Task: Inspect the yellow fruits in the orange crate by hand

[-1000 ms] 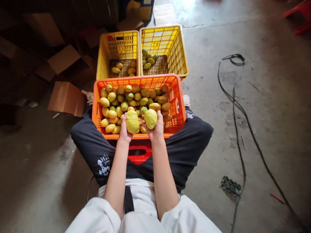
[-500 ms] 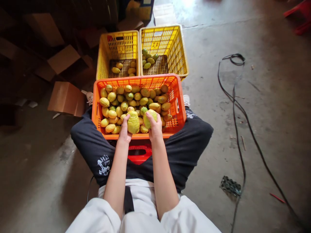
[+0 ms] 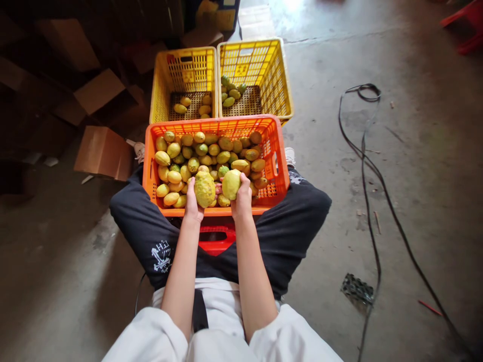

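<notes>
My left hand [image 3: 193, 205] is closed around a large, bumpy yellow-green lemon [image 3: 205, 190]. In my right hand [image 3: 242, 197] is a smoother, paler lemon [image 3: 231, 184], gripped from its right side. Both are held side by side, a small gap apart, over the near part of an orange crate [image 3: 281, 146]. Many loose lemons [image 3: 193, 164], yellow to green, lie inside that crate; my hands and the two held fruits hide some of them.
Behind the orange crate stand a left yellow crate [image 3: 160, 85] and a right yellow crate [image 3: 277, 65], each with several lemons. Cardboard boxes [image 3: 100, 151] lie on the left. A black cable [image 3: 381, 181] runs over the floor at right. Below the orange crate shows a red handle [image 3: 217, 247].
Both lemons have been turned in my hands, showing different sides. My thumbs have shifted from their faces toward their outer edges. The crates have not moved.
</notes>
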Demonstrator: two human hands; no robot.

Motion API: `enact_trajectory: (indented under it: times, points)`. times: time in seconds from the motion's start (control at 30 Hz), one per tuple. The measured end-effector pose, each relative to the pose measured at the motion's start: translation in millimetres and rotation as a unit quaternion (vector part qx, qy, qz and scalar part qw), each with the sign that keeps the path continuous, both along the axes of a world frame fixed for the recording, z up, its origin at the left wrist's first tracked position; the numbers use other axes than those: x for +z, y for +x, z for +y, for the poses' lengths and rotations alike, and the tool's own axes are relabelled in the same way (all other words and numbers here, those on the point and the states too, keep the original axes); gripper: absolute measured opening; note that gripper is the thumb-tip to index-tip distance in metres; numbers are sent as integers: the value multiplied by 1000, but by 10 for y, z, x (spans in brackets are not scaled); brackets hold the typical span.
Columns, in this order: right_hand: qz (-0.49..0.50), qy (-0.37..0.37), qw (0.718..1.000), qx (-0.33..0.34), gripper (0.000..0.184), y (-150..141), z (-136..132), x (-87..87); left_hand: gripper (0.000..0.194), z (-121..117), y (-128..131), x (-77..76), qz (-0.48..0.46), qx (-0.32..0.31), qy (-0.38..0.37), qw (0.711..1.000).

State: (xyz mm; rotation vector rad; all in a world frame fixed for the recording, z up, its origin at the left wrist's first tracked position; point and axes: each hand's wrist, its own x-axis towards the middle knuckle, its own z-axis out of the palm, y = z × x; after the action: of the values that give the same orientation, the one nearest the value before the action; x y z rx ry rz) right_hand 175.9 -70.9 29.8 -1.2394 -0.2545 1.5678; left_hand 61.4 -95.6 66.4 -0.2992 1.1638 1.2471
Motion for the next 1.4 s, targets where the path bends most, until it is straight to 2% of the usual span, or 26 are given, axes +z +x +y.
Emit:
enact_trajectory:
  times: [0.17, 0.27, 0.4, 0.5, 0.6, 0.7, 0.8, 0.9, 1.03, 1.13, 1.2, 1.4]
  points:
    - [-2, -39, 999, -25, 44, -60, 9, 119, 54, -9, -39, 0, -28, -7, -9, 1000]
    - [7, -40, 999, -18, 45, -65, 11, 143, 47, 4, 5, 74, -23, 17, -12, 1000]
    - [23, -29, 999, -14, 42, -32, 4, 106, 41, 32, 69, 187, -51, 38, -36, 997]
    - [31, -43, 998, -15, 35, 9, -1, 43, 43, 45, 90, 204, -66, 37, -49, 996]
    - [35, -40, 999, -5, 35, 49, -11, -5, 42, 40, 79, 140, -56, 36, -47, 997]
    - [28, -3, 1000, 13, 45, 70, -30, -11, 42, 12, 28, 12, -41, 19, -14, 999]
    - [-21, 2, 1000, 13, 61, 62, -46, -2, 34, -30, -40, -129, -18, -4, 30, 999]
    - [-85, -13, 996, -21, 69, 41, -49, -23, 23, -69, -84, -231, 11, -21, 42, 999]
    - [-86, -33, 995, -40, 65, 40, -38, -58, 33, -83, -89, -276, 22, -37, 55, 998]
    - [-54, -45, 997, -27, 57, 57, -27, -35, 43, -57, -57, -231, 10, -41, 52, 998]
    - [-44, -49, 997, -27, 51, 62, -18, -1, 42, -28, -21, -165, 2, -35, 43, 998]
    - [-19, -56, 997, -47, 36, 17, 6, 98, 13, 34, 75, 29, 31, 51, 21, 998]
